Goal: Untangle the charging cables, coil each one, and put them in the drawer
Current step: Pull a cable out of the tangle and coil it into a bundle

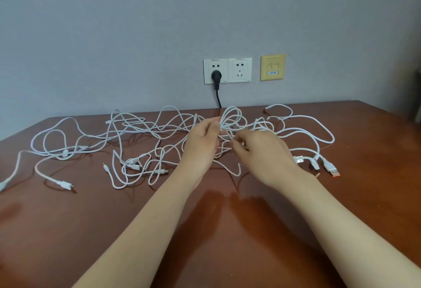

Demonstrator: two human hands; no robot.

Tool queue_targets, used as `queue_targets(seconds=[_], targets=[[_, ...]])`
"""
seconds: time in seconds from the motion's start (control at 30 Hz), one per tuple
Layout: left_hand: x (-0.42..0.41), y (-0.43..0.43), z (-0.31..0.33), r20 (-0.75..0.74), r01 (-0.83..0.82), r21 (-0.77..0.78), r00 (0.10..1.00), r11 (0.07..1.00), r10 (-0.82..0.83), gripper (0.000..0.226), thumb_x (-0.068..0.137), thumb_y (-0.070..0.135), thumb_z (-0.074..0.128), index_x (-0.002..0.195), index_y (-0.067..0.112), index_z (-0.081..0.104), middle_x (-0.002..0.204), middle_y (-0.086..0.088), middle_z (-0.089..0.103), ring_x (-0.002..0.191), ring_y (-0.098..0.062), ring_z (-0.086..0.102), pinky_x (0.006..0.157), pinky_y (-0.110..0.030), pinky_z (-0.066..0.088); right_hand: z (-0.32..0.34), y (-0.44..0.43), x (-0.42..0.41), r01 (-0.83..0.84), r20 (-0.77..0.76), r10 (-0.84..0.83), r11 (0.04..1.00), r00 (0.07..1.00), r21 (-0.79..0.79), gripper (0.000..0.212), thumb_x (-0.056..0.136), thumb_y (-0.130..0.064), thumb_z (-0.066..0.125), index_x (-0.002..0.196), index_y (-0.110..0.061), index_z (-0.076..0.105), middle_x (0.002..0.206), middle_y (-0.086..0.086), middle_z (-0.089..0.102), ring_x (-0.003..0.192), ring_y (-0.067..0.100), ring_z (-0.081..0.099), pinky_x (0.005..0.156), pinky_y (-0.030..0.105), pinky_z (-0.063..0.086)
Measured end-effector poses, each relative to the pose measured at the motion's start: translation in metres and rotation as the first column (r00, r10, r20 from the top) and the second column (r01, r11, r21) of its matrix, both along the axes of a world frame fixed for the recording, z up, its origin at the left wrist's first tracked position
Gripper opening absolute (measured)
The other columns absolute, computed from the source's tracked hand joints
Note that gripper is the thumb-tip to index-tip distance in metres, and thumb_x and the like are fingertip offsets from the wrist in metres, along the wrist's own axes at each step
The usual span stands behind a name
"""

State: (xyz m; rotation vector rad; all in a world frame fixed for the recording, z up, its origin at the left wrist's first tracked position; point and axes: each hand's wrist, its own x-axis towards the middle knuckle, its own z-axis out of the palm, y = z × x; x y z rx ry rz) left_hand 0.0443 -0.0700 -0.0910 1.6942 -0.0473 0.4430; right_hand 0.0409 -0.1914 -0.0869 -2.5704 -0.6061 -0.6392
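Several white charging cables (pixel 136 128) lie tangled in loops across the far half of a brown wooden table (pixel 205 230). My left hand (pixel 201 144) pinches a small bunch of cable loops (pixel 232 116) and holds it raised above the tangle's middle. Just to its right, my right hand (pixel 262 153) grips a strand of the same tangle between fingertips. A plug with an orange tip (pixel 333 170) rests at the right end, and other connectors (pixel 67 184) lie at the left. No drawer is in view.
On the grey wall behind the table are two white power sockets (pixel 239 70), one holding a black plug (pixel 216 75) whose cord drops behind the table, and a yellow data outlet (pixel 272 67). Bare tabletop stretches in front of the cables.
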Motion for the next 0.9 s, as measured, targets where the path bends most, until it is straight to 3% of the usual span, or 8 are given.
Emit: queue_targets(seconds=[0.13, 0.2, 0.27, 0.37, 0.53, 0.67, 0.77, 0.9], targets=[[-0.004, -0.001, -0.002, 0.052, -0.048, 0.184, 0.998, 0.982, 0.039, 0.017, 0.099, 0.015, 0.041, 0.104, 0.02, 0.057, 0.106, -0.011, 0.064, 0.099, -0.028, 0.06, 0.096, -0.042, 0.045, 0.005, -0.002, -0.007, -0.056, 0.129, 0.066, 0.995, 0.989, -0.078, 0.022, 0.097, -0.03, 0.035, 0.08, -0.017, 0.039, 0.092, 0.009, 0.064, 0.092, 0.033, 0.056, 0.063, 0.031, 0.025], [-0.007, -0.001, -0.002, 0.084, -0.079, 0.328, 0.995, 0.941, 0.054, 0.022, 0.099, 0.013, 0.041, 0.111, 0.013, 0.059, 0.111, -0.008, 0.063, 0.107, -0.024, 0.058, 0.096, -0.032, 0.042, 0.006, -0.002, -0.009, -0.08, 0.172, 0.094, 0.993, 0.981, -0.089, 0.018, 0.097, -0.027, 0.036, 0.082, -0.019, 0.042, 0.094, 0.006, 0.063, 0.091, 0.03, 0.056, 0.063, 0.03, 0.025], [-0.008, 0.001, -0.003, 0.126, -0.133, 0.464, 0.989, 0.876, 0.084, 0.025, 0.098, 0.008, 0.041, 0.113, 0.008, 0.061, 0.112, -0.007, 0.063, 0.103, -0.019, 0.056, 0.08, -0.02, 0.036, 0.006, -0.001, -0.006, -0.076, 0.283, 0.118, 0.985, 0.952, -0.156, 0.019, 0.093, -0.021, 0.042, 0.082, -0.016, 0.057, 0.087, 0.005, 0.061, 0.082, 0.028, 0.058, 0.059, 0.027, 0.026], [-0.011, 0.002, -0.002, 0.178, -0.16, 0.556, 0.981, 0.816, 0.072, 0.03, 0.094, 0.0, 0.041, 0.113, 0.007, 0.063, 0.11, -0.01, 0.065, 0.102, -0.021, 0.056, 0.072, -0.016, 0.031, 0.002, -0.001, 0.0, -0.065, 0.415, 0.135, 0.982, 0.9, -0.178, 0.03, 0.08, -0.023, 0.042, 0.071, -0.009, 0.067, 0.076, 0.007, 0.059, 0.063, 0.028, 0.055, 0.054, 0.024, 0.03], [-0.011, -0.002, -0.001, 0.164, -0.118, 0.632, 0.986, 0.766, 0.016, 0.029, 0.094, 0.001, 0.041, 0.113, 0.008, 0.063, 0.105, -0.01, 0.067, 0.101, -0.024, 0.056, 0.066, -0.015, 0.026, 0.005, -0.005, 0.002, -0.098, 0.23, 0.099, 0.995, 0.968, -0.014, 0.022, 0.088, -0.019, 0.05, 0.081, -0.008, 0.067, 0.086, 0.007, 0.065, 0.08, 0.03, 0.055, 0.065, 0.031, 0.041], [-0.01, -0.002, -0.003, 0.123, -0.029, 0.576, 0.991, 0.817, -0.051, 0.021, 0.095, 0.007, 0.046, 0.105, 0.008, 0.065, 0.073, 0.005, 0.057, 0.073, -0.012, 0.049, 0.062, -0.01, 0.033, 0.008, -0.012, 0.006, -0.123, 0.106, 0.105, 0.974, 0.989, 0.19, 0.015, 0.09, -0.017, 0.055, 0.089, -0.01, 0.069, 0.084, 0.008, 0.065, 0.088, 0.025, 0.052, 0.074, 0.037, 0.042], [-0.009, -0.003, -0.001, 0.127, 0.004, 0.53, 0.988, 0.848, -0.084, 0.022, 0.094, 0.008, 0.049, 0.107, 0.011, 0.067, 0.06, 0.019, 0.045, 0.059, 0.0, 0.045, 0.06, -0.007, 0.032, 0.012, -0.014, 0.006, -0.101, 0.077, 0.077, 0.919, 0.994, 0.38, 0.012, 0.088, -0.012, 0.059, 0.082, -0.011, 0.07, 0.077, 0.002, 0.063, 0.078, 0.019, 0.054, 0.068, 0.023, 0.039], [-0.012, -0.004, 0.0, 0.128, 0.04, 0.506, 0.984, 0.861, -0.121, 0.022, 0.094, 0.009, 0.05, 0.111, 0.011, 0.065, 0.073, 0.015, 0.055, 0.068, 0.002, 0.049, 0.064, -0.006, 0.033, 0.013, -0.015, 0.007, -0.056, -0.004, 0.066, 0.883, 0.998, 0.467, 0.013, 0.086, -0.013, 0.064, 0.074, -0.017, 0.07, 0.069, -0.003, 0.062, 0.069, 0.013, 0.055, 0.06, 0.01, 0.036]])
